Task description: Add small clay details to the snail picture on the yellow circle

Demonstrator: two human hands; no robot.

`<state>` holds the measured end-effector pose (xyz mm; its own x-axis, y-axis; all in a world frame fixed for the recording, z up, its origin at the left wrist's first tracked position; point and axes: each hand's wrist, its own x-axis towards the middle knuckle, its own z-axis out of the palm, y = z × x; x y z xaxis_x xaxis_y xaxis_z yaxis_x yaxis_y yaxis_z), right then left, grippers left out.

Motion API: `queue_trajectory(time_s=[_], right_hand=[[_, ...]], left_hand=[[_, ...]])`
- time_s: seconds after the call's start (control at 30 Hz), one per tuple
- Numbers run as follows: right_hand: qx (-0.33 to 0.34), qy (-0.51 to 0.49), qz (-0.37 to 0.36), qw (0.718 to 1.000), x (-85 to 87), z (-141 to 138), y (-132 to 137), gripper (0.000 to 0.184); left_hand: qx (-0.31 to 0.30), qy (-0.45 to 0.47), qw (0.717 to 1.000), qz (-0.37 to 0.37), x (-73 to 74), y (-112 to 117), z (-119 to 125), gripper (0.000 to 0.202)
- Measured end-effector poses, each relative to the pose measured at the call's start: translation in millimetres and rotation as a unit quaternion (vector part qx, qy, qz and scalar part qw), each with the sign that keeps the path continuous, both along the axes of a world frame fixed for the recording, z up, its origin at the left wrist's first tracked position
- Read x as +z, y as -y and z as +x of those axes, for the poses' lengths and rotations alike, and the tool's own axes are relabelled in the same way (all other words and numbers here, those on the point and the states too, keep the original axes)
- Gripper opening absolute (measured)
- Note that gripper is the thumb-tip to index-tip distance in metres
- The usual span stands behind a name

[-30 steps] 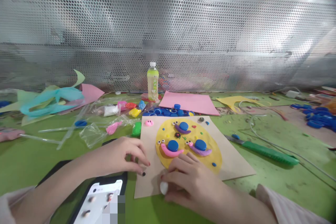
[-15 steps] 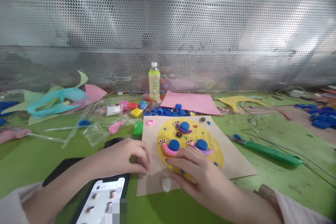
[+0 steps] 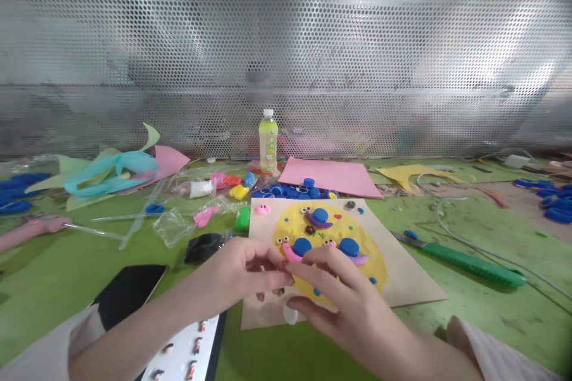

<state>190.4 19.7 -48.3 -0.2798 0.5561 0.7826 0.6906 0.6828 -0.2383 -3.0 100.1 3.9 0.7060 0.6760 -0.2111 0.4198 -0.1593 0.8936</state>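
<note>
Over a cream card (image 3: pixel 411 277), my left hand (image 3: pixel 250 271) has its thumb and fingers pressed together; anything tiny between them is hidden. My right hand (image 3: pixel 344 292) is curved palm-down, thumb and index finger apart, its index tip meeting the left fingertips. Close by its thumb is a small white disc (image 3: pixel 290 314) at the card's near edge. A yellow round (image 3: pixel 375 256) on the card carries clay snails with blue bottle-cap shells, such as the top cap (image 3: pixel 320 215). The pink snail (image 3: pixel 291 253) is partly covered by my fingers. A pink clay blob (image 3: pixel 263 209) sits at the card's corner.
A lit phone (image 3: pixel 183 351) lies under my left forearm, beside a black flat object (image 3: pixel 134 289). To the right is a green-handled knife (image 3: pixel 473 263), blade exposed. Clay packets (image 3: pixel 201 189), a drink bottle (image 3: pixel 268 141) and pink paper (image 3: pixel 330 175) lie farther back.
My left hand has moved right, from the card's left edge to meet my right fingertips, its fingers closing together. The right hand stays nearly in place. The whole view has shifted slightly.
</note>
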Motion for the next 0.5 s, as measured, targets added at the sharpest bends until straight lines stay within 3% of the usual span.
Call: queue_trajectory(time_s=[0.2, 0.5], right_hand=[[-0.003, -0.061, 0.041, 0.997, 7.9, -2.3, 4.4, 0.011], [-0.005, -0.071, 0.047, 0.996, 12.2, 0.3, 3.4, 0.01]], left_hand=[[0.07, 0.036, 0.996, -0.049, 9.7, 13.9, 11.0, 0.019], [0.058, 0.069, 0.992, -0.084, 10.3, 11.1, 9.8, 0.018]])
